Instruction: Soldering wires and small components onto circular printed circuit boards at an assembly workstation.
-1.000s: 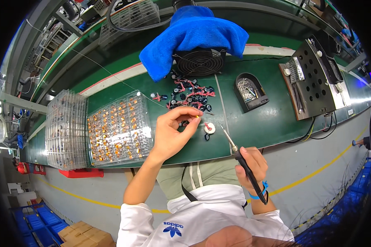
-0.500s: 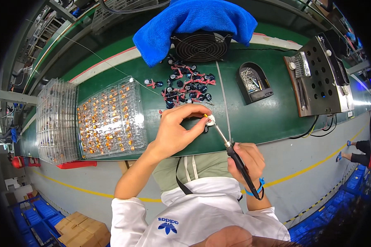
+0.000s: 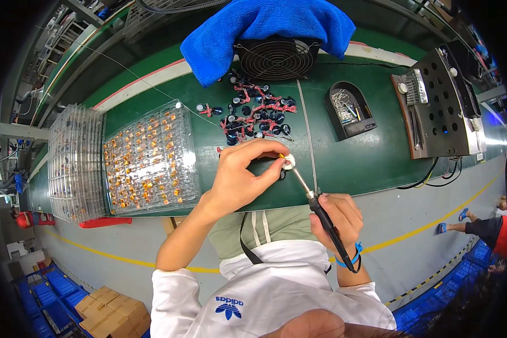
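My left hand [image 3: 239,177] is closed in a pinch at the near edge of the bench, on a small yellow part [image 3: 282,156] mostly hidden by the fingertips. Right beside it is a small white round piece [image 3: 290,164]. My right hand [image 3: 345,218] grips a soldering iron [image 3: 325,218] by its black handle. The iron's metal tip points up and left and meets the white piece, though exact contact is too small to tell. Beyond the hands lies a pile of small round dark parts with red wires [image 3: 259,115].
A black fan [image 3: 277,59] draped with a blue towel [image 3: 265,22] stands at the back. Clear trays of orange parts [image 3: 152,163] and stacked trays [image 3: 76,163] are left. A black bin [image 3: 349,112] and a perforated metal stand [image 3: 440,107] are right. Another person [image 3: 484,228] is far right.
My hands, the small part and the iron stay almost in place. The view has shifted slightly. The person at the far right has come further into view.
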`<state>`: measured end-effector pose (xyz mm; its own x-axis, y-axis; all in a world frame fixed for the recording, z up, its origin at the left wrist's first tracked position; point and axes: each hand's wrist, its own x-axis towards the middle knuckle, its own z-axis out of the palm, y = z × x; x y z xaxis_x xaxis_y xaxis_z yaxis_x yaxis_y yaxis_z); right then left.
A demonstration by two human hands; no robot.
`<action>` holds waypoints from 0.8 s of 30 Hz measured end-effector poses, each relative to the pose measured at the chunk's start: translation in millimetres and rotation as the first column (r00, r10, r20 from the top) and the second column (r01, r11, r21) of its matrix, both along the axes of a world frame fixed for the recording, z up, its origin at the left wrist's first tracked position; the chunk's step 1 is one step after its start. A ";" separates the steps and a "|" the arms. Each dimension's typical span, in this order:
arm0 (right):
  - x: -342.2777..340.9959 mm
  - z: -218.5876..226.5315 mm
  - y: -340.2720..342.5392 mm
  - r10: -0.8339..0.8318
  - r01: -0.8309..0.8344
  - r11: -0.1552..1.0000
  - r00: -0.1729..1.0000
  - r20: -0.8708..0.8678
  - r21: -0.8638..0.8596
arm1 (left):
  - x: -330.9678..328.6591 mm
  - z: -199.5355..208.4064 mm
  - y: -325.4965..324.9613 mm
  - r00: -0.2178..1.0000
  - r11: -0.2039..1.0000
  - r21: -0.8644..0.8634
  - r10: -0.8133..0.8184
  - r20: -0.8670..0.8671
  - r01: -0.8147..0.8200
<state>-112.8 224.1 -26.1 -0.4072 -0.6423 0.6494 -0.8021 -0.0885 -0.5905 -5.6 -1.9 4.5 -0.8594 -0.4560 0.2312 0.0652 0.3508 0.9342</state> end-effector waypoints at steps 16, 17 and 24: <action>-2.9 -3.3 4.4 0.012 -0.011 1.000 0.999 0.052 -0.023 | 0.8 1.2 2.0 1.000 0.997 0.076 -0.003 -0.013 0.004; -3.1 -3.2 4.5 0.016 -0.014 1.000 0.999 0.052 -0.025 | 1.1 1.4 1.9 1.000 0.997 0.076 -0.003 -0.013 0.004; -3.8 0.0 2.3 0.026 -0.025 1.000 0.999 0.037 -0.016 | 1.7 0.0 0.7 1.000 0.999 0.043 -0.011 -0.006 0.012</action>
